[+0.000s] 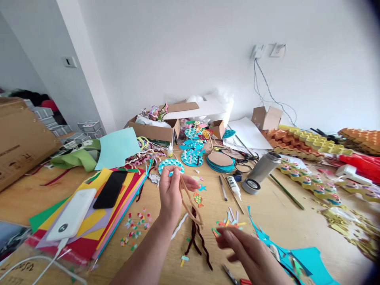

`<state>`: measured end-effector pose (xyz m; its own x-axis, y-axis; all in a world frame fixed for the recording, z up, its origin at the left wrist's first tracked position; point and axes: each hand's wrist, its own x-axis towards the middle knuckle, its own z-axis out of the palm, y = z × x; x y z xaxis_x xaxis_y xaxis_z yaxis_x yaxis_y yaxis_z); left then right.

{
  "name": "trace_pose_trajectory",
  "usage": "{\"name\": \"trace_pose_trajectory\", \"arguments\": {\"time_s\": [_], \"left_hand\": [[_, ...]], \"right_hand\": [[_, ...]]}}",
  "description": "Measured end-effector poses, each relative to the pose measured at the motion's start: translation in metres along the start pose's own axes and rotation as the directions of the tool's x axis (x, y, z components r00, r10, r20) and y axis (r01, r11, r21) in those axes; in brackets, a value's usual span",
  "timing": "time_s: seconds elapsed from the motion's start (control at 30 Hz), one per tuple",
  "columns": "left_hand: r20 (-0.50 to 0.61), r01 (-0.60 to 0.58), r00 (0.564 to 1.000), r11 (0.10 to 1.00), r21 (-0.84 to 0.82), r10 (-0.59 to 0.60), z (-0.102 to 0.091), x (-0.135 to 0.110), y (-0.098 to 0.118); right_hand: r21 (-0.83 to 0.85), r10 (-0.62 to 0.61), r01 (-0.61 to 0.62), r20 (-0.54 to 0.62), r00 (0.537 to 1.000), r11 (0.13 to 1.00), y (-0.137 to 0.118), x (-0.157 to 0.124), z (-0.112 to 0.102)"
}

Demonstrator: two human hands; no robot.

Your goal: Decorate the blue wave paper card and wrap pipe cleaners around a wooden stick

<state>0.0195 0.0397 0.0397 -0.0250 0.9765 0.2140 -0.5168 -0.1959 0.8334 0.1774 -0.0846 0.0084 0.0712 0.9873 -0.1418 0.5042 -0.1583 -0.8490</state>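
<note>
Left grip [171, 194] pinching tan strands [186, 201], cardboard box [152, 132] holding multicoloured pieces [154, 113]

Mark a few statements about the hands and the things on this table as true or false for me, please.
1. The left hand holds a tan strand. True.
2. The right hand holds the white power bank. False: nothing shows in that hand, and the power bank lies on the coloured paper.
3. The black phone also lies on the coloured paper. True.
4. The silver flask has its lid on. False: the flask is uncovered, and the lid rests beside it on the table.
5. Dark brown strands lie between the two hands in the picture. True.
</note>
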Motion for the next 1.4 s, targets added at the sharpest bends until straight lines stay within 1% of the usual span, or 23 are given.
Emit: {"name": "trace_pose_trajectory", "arguments": {"time_s": [0.03, 0.07, 0.1, 0.17, 0.23, 0.3, 0.37, 0.43, 0.5, 0.6, 0.73, 0.8, 0.83, 0.93, 1.0, 1.1, 1.2, 1.23, 1.27, 1.3, 1.33, 1.37, 1.4], "left_hand": [[0.012, 0.001, 1.000, 1.000, 0.012, -0.001, 0.002, -0.002, -0.002], [0.016, -0.002, 1.000, 1.000, 0.023, 0.001, 0.004, -0.004, -0.004], [0.014, -0.001, 1.000, 0.999, 0.032, 0.000, 0.006, -0.005, -0.006], [0.008, 0.012, 1.000, 0.999, 0.031, -0.012, 0.006, -0.004, -0.009], [0.007, 0.043, 0.999, 0.999, 0.011, -0.043, 0.003, 0.000, -0.010], [0.022, 0.101, 0.995, 0.995, -0.015, -0.100, -0.002, 0.007, -0.010], [0.047, 0.210, 0.977, 0.977, -0.035, -0.208, -0.007, 0.013, -0.008], [0.069, 0.339, 0.940, 0.940, -0.048, -0.335, -0.012, 0.016, -0.008], [0.096, 0.428, 0.902, 0.903, -0.049, -0.422, -0.015, 0.017, -0.009], [0.157, 0.493, 0.861, 0.870, -0.023, -0.484, -0.016, 0.018, -0.010], [0.217, 0.546, 0.806, 0.833, 0.088, -0.551, -0.016, 0.019, -0.008], [0.250, 0.535, 0.791, 0.830, 0.160, -0.558, -0.014, 0.017, -0.008], [0.264, 0.514, 0.794, 0.837, 0.189, -0.547, -0.013, 0.016, -0.009], [0.307, 0.439, 0.811, 0.865, 0.245, -0.498, -0.007, 0.008, -0.015], [0.331, 0.412, 0.807, 0.868, 0.278, -0.489, -0.004, 0.002, -0.020], [0.353, 0.352, 0.813, 0.874, 0.335, -0.463, -0.004, 0.001, -0.025], [0.423, 0.202, 0.811, 0.873, 0.445, -0.404, -0.014, 0.010, -0.026], [0.433, 0.128, 0.810, 0.840, 0.527, -0.395, -0.020, 0.014, -0.027], [0.418, 0.049, 0.817, 0.769, 0.637, -0.397, -0.026, 0.018, -0.028], [0.368, -0.024, 0.830, 0.633, 0.773, -0.418, -0.033, 0.022, -0.030], [0.285, -0.075, 0.844, 0.427, 0.901, -0.453, -0.039, 0.024, -0.034], [0.233, -0.080, 0.844, 0.315, 0.946, -0.484, -0.044, 0.026, -0.038], [0.194, -0.075, 0.837, 0.244, 0.967, -0.511, -0.047, 0.027, -0.044]], "right_hand": [[0.147, -0.017, 0.004, 0.084, 0.996, 0.989, -0.017, 0.009, 0.004], [0.259, -0.066, 0.027, 0.144, 0.987, 0.966, -0.031, 0.018, 0.009], [0.336, -0.120, 0.055, 0.176, 0.977, 0.940, -0.041, 0.026, 0.015], [0.373, -0.179, 0.097, 0.190, 0.965, 0.923, -0.049, 0.039, 0.027], [0.395, -0.161, 0.072, 0.198, 0.967, 0.916, -0.044, 0.047, 0.038], [0.405, -0.127, 0.027, 0.222, 0.967, 0.914, -0.034, 0.050, 0.042], [0.381, -0.116, 0.015, 0.244, 0.963, 0.924, -0.025, 0.049, 0.040], [0.317, -0.117, 0.030, 0.259, 0.959, 0.948, -0.022, 0.044, 0.034], [0.242, -0.125, 0.056, 0.279, 0.952, 0.969, -0.023, 0.039, 0.027], [0.196, -0.136, 0.074, 0.326, 0.935, 0.978, -0.023, 0.032, 0.016], [0.162, -0.174, 0.115, 0.422, 0.889, 0.980, -0.018, 0.028, 0.001], [0.153, -0.180, 0.126, 0.415, 0.892, 0.980, -0.018, 0.029, -0.003], [0.167, -0.185, 0.128, 0.388, 0.903, 0.978, -0.019, 0.032, -0.003], [0.247, -0.221, 0.154, 0.272, 0.936, 0.957, -0.026, 0.042, 0.003], [0.296, -0.224, 0.159, 0.198, 0.954, 0.942, -0.029, 0.051, 0.011], [0.343, -0.142, 0.089, 0.134, 0.981, 0.935, -0.029, 0.061, 0.021], [0.381, -0.037, -0.031, 0.169, 0.985, 0.924, -0.022, 0.063, 0.023], [0.398, -0.010, -0.063, 0.180, 0.984, 0.915, -0.019, 0.063, 0.021], [0.418, 0.012, -0.089, 0.183, 0.983, 0.904, -0.016, 0.062, 0.020], [0.440, 0.035, -0.112, 0.181, 0.983, 0.891, -0.012, 0.061, 0.019], [0.461, 0.058, -0.134, 0.175, 0.983, 0.877, -0.009, 0.060, 0.018], [0.480, 0.081, -0.154, 0.169, 0.982, 0.864, -0.006, 0.060, 0.017], [0.497, 0.102, -0.172, 0.165, 0.981, 0.850, -0.003, 0.059, 0.017]]}}
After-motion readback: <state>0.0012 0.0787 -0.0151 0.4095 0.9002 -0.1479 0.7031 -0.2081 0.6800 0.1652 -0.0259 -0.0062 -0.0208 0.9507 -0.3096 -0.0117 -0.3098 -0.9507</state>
